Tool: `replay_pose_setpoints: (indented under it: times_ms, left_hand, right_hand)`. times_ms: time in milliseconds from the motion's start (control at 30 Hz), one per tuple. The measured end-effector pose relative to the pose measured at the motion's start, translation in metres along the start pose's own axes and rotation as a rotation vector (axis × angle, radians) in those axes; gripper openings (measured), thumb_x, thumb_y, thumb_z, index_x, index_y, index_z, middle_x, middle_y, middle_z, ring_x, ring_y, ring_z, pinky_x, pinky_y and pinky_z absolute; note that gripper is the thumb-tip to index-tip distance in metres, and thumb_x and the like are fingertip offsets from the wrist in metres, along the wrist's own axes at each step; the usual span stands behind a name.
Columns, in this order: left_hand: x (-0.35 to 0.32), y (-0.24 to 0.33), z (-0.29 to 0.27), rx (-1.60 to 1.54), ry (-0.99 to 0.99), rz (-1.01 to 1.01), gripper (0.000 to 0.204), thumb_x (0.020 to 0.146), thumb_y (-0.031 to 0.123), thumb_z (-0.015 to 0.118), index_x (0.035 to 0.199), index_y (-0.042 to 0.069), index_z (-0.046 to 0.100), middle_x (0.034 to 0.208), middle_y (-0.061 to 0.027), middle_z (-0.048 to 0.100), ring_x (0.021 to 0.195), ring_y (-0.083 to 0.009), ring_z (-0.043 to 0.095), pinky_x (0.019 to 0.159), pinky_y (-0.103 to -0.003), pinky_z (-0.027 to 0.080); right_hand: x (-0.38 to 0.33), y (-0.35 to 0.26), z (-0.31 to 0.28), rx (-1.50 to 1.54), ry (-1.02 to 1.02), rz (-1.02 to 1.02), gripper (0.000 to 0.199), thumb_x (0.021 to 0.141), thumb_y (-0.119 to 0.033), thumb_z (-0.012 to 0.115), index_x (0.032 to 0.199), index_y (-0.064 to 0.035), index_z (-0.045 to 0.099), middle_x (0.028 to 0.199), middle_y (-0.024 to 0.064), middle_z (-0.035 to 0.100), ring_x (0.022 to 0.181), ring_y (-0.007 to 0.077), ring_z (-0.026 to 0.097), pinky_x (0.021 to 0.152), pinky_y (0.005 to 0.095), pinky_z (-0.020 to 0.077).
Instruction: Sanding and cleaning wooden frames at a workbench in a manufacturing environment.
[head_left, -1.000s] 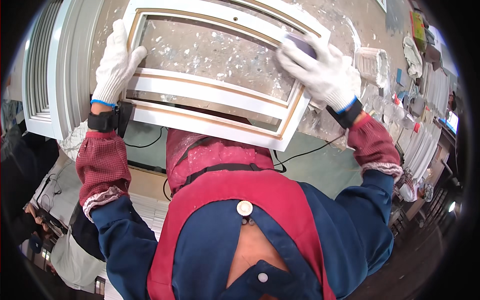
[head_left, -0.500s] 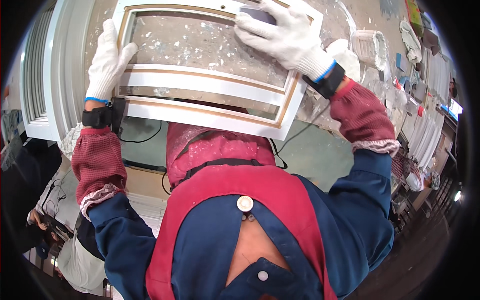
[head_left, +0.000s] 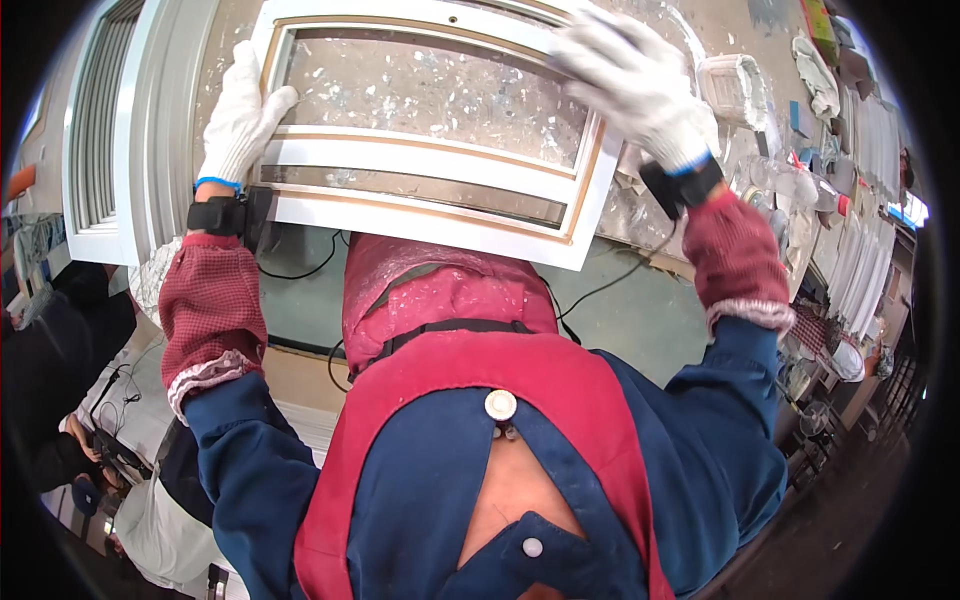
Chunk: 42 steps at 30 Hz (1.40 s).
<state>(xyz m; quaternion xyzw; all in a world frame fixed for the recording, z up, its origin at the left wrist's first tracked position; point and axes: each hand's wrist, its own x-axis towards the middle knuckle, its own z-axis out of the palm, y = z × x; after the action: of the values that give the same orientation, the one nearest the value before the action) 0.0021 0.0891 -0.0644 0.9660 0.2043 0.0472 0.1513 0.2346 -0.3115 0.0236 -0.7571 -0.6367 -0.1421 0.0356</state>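
A white panel frame [head_left: 410, 160] with tan-brown grooves lies on the paint-spattered bench in front of me, its near edge reaching over my lap. My left hand [head_left: 240, 125], in a white knit glove, rests along the frame's left side. Its fingers are stretched out and the thumb lies apart, over the rail. By the frame's far right corner is my right hand [head_left: 640, 85], gloved too and smeared by motion. A dark grey flat pad, like a sanding pad [head_left: 588, 58], shows dimly at its fingers. Whether the pad touches the frame I cannot tell.
White frames [head_left: 105, 150] stand stacked at the left. On the bench's right are a whitish tub-like container [head_left: 735, 90], a rag [head_left: 815, 75] and clutter. Black cables [head_left: 620, 280] hang near my lap. Another person [head_left: 165, 510] is at the lower left.
My right hand has moved right and slightly nearer with the grey pad, off the far rail toward the corner. The left hand keeps its place on the frame; the whole view has shifted slightly.
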Motion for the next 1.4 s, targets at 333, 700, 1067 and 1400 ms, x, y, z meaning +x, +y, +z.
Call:
replay_pose_setpoints:
  times_ms: [333,700,1067,1400]
  left_hand:
    - [-0.024,0.018,-0.052,-0.143,-0.103,-0.14,0.094,0.087,0.06,0.063,0.157,0.008,0.029,0.143,-0.0259,0.05,0.128,-0.0436,0.054,0.108,-0.046,0.043]
    - [-0.139,-0.008,-0.077,-0.677,-0.121,-0.481,0.047,0.097,0.031,0.063,0.134,0.002,0.059,0.103,-0.0112,0.072,0.098,-0.019,0.066,0.086,-0.032,0.053]
    - [-0.166,-0.029,-0.06,-1.067,-0.269,-0.59,0.05,0.096,0.031,0.061,0.136,0.001,0.059,0.1,-0.0053,0.068,0.086,-0.0111,0.061,0.076,-0.028,0.053]
    - [-0.13,0.011,-0.072,-1.311,-0.607,-0.314,0.047,0.1,0.022,0.061,0.142,0.005,0.053,0.119,-0.013,0.067,0.099,-0.0171,0.066,0.086,-0.031,0.055]
  right_hand:
    - [-0.194,0.007,0.041,-0.047,0.004,1.101,0.056,0.097,-0.043,0.058,0.144,-0.0121,0.052,0.144,0.0167,0.052,0.13,0.0369,0.05,0.111,0.0464,0.0363]
    - [-0.02,-0.213,-0.024,0.43,-0.156,0.22,0.073,0.069,-0.018,0.081,0.137,-0.0073,0.056,0.108,0.0115,0.064,0.095,0.0308,0.065,0.081,0.0417,0.0501]
    - [-0.019,-0.208,-0.023,0.358,-0.08,0.336,0.066,0.073,0.001,0.07,0.137,-0.007,0.057,0.101,0.0093,0.068,0.091,0.0279,0.066,0.079,0.0404,0.0524]
    - [0.022,-0.191,-0.114,1.591,0.675,0.931,0.072,0.094,-0.012,0.066,0.154,0.0001,0.028,0.113,0.0166,0.064,0.088,0.0257,0.066,0.074,0.0389,0.0592]
